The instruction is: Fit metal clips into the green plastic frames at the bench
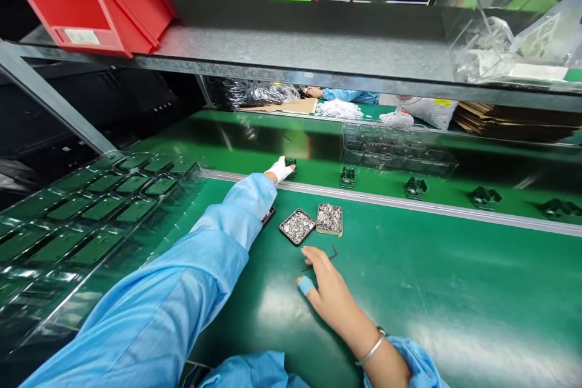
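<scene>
My left hand, in a white glove, reaches across to the green strip beyond the metal rail and has its fingers round a small black part. The fingers partly hide this part. More small black parts stand in a row to its right. My right hand is bare, with blue tape on the thumb. Its thumb and fingers are apart over the green table, beside a thin L-shaped hex key. Beyond lie two small trays of metal bits, one black-rimmed tray and one squarer tray.
A clear plastic tray with many pockets covers the left side. The metal rail crosses the table. Overhead runs a grey shelf with a red bin and a clear box. Another person's blue sleeve shows behind.
</scene>
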Demonstrator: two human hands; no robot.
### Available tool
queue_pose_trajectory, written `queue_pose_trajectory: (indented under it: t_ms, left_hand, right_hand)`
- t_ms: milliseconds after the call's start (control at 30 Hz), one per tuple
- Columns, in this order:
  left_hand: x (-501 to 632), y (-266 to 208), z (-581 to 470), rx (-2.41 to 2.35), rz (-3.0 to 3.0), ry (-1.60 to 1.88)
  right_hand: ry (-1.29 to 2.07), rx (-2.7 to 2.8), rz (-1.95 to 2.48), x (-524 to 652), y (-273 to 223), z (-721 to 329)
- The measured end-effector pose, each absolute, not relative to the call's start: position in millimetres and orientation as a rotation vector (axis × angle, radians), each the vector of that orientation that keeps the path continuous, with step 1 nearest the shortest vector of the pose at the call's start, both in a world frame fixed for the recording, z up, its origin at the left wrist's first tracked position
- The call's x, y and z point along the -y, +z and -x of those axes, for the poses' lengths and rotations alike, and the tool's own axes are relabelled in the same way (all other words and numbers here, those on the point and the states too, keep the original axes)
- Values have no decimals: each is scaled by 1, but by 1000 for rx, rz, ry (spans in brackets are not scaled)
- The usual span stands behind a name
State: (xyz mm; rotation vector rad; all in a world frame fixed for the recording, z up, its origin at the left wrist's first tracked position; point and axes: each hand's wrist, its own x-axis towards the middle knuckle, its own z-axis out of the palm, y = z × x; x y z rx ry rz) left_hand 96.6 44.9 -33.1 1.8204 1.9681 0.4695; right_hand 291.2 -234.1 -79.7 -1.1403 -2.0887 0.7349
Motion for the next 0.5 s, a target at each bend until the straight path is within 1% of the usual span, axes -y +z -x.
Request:
queue_pose_trajectory:
  t_ms: [100, 233, 400, 500]
  left_hand:
    - [-48, -26, -97, -1989, -1841, 428]
    - [-37, 9, -72, -2037, -1934, 395]
    - [38, 55, 25, -2172, -1993, 339]
    - [109, 59, 99, -2436, -1871, 315]
  right_hand:
    - [721, 2143, 1146, 234, -81, -293]
    - [684, 2172, 1123, 235, -84, -296]
    - [661, 2216, 1117, 234, -87, -300]
    - [667, 2257, 1082, 235, -87, -300]
